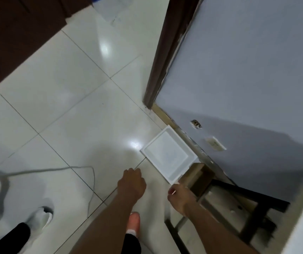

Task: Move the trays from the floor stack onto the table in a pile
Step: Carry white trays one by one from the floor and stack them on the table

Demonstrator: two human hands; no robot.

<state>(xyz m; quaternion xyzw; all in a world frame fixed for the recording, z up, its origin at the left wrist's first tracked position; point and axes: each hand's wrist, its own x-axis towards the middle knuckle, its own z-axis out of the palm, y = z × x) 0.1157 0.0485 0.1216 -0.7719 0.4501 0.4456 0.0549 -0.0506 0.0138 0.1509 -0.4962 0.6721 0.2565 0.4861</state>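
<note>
EDGES: white square raised-rim plastic tray flat on glossy white tile floor, at base of grey wall, black metal table frame just beside; open floor leftward | left hand fisted, empty | right hand curled by tray's corner, grip unclear

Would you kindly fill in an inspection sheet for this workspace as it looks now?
Surface: glossy white tiled floor; table top not clearly seen.
Job's things: white tray flat on the floor beside the wall; stack depth unclear.
Clutter: brown boxy object beside the tray.
Hands: left hand curled, holding nothing; right hand at tray's near corner, contact unclear.
Cables: grey cable looping across the floor.
Surroundings: dark door frame, black metal frame, another person's white shoe.
</note>
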